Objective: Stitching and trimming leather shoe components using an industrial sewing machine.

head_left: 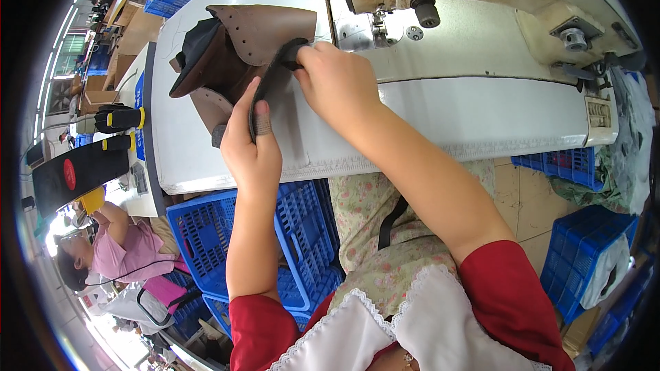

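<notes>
A curved black padded strip [276,72] is held over the white table, its attachment to other pieces unclear. My left hand [251,139] grips its lower part, thumb on the near side and fingers behind; a grey band wraps the thumb. At the strip's upper end my right hand [335,79] has its fingertips closed on it. Just beyond and to the left lies a brown leather shoe upper [265,31] with punched eyelet holes and a dark lining. Its near edge is partly hidden behind my left hand. The needle area of a sewing machine [378,27] stands right of the upper.
The white table [440,120] has a ruler along its front edge. Blue plastic crates [213,233] stand below left, with another blue crate [584,254] at lower right. Farther left, a person in pink [127,254] works at another machine.
</notes>
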### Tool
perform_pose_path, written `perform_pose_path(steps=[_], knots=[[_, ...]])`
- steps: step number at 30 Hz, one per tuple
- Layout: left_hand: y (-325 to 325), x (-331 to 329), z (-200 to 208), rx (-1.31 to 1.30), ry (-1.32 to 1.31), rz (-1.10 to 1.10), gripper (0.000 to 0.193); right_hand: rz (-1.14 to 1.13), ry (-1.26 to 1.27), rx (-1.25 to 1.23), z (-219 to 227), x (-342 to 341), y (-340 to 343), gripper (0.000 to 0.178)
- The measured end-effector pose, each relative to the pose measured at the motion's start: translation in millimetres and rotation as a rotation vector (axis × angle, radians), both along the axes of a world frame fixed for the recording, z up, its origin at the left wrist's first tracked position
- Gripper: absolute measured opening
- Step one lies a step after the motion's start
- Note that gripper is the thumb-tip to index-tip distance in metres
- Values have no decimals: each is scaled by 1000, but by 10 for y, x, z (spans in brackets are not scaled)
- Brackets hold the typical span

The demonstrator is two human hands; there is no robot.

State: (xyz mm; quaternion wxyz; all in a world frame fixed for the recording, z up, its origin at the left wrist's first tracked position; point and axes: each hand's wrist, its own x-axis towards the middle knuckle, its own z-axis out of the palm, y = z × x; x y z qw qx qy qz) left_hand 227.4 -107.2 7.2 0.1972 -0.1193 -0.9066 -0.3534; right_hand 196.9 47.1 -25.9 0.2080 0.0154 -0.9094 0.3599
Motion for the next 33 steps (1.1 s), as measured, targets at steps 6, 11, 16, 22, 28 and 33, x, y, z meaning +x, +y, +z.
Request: perform_pose_path(steps=[6,11,16,22,28,33], knots=[[-130,-21,-51,-70,79,-39,29,-34,-35,-5,13,282,295,13],[-178,5,-60,-39,92,-25,29,-56,24,197,111,127,442,13],[-176,-5,-86,-2,102,-46,29,-20,44,306,104,11,471,13],[-182,14,-117,55,127,-57,26,18,-49,23,83,90,495,18],[-173,17,-135,70,144,-48,27,27,-250,-344,-27,53,457,23],[-180,14,-146,75,137,-46,28,16,-304,-490,-100,-46,476,29]])
